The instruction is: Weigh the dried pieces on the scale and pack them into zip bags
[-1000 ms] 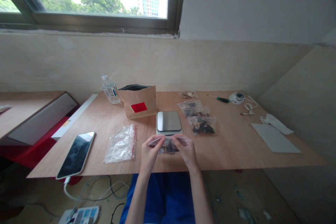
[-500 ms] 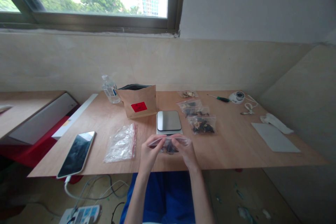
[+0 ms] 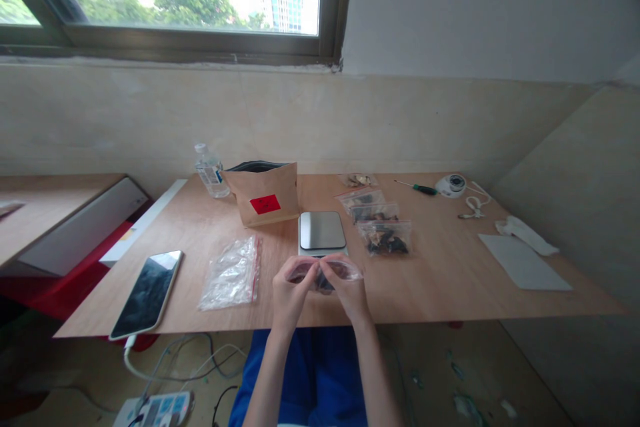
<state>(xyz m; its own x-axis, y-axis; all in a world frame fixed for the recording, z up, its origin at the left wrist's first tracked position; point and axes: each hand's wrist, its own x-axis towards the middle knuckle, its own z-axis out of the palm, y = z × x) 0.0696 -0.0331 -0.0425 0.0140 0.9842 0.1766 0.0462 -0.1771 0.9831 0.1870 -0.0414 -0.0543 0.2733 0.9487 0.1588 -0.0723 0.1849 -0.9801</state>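
Scale (image 3: 323,230), pouch (image 3: 265,189) beyond held bag (image 3: 325,285)

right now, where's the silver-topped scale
In the head view, the scale sits near the centre, just beyond the plastic bag held by the left hand and right hand, with the brown pouch to its left and filled bags to its right.

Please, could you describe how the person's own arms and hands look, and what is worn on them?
Each grip, left hand and right hand, is bare, without glove. No sleeve, watch or bracelet shows on the forearms. Blue clothing shows between them.
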